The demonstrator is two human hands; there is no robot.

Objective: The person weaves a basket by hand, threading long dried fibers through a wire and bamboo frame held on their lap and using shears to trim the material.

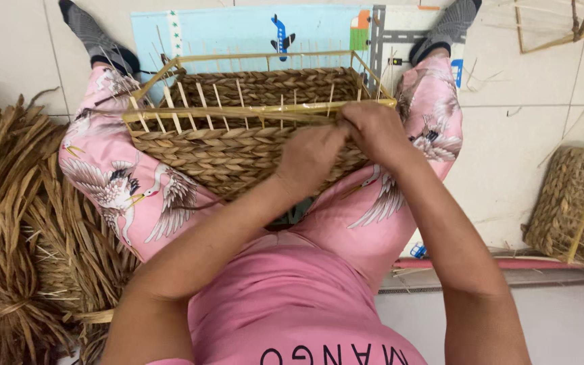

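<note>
A half-woven rectangular basket (217, 152) of braided straw on a metal frame rests between my knees, on pink trousers printed with white birds. My left hand (309, 159) presses on the basket's near wall, fingers curled on the braid just below the rim. My right hand (373, 128) sits beside it at the rim, pinching the braided strand where it meets the frame's upright wires. The two hands touch each other. The strand's end is hidden under the fingers.
A big bundle of dried straw (15, 223) lies at my left. A second woven basket (576, 206) stands at the right on the tiled floor. A bare frame (555, 27) lies at the top right. A blue play mat (251, 30) is under my feet.
</note>
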